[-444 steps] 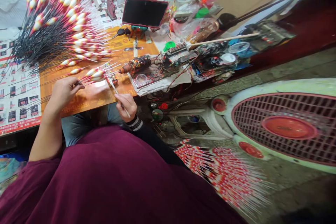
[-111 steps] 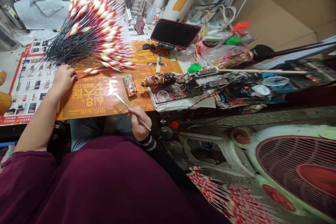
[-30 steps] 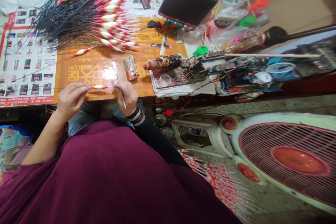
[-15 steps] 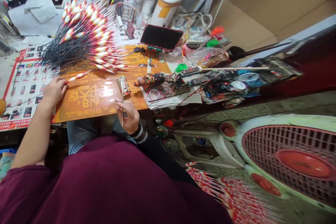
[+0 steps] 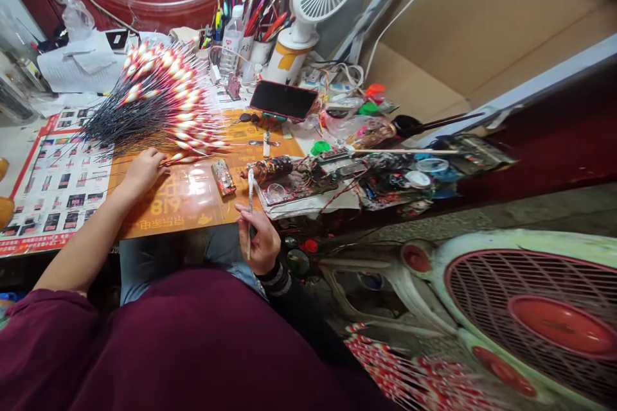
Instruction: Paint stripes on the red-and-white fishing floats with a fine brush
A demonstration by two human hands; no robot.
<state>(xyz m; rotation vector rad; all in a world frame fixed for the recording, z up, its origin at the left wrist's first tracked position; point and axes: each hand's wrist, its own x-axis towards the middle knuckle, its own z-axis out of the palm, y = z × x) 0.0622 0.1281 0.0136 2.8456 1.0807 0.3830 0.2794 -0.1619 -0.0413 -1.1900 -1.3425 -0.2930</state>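
Left hand point(image 5: 143, 173) rests on the orange mat point(image 5: 186, 202), its fingers loosely curled against a red-and-white float point(image 5: 186, 158) lying at 3 o'clock from the hand, though whether they pinch it cannot be told. Right hand point(image 5: 260, 245) pinches a slim white stick point(image 5: 250, 202) upright between thumb and fingers, with a small box point(image 5: 223, 177) at its 11 o'clock. Bundled floats point(image 5: 164, 99) fan out at the left hand's 12 o'clock.
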